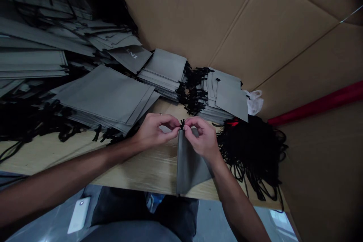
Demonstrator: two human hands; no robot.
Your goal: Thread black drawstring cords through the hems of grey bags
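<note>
To the left, a broad stack of grey pouches [104, 90] lies on the wooden bench [150, 176]. Next, the left hand [154, 129] has its thumb and index finger pinched on the black cord ends [182, 124]. Below these, between the hands, is one grey pouch [188, 162], its lower end at the bench's near edge. The fingers of the right hand [202, 136] clamp the same cord ends from the other side. Farther right lies a tangled heap of black cords [252, 151].
</note>
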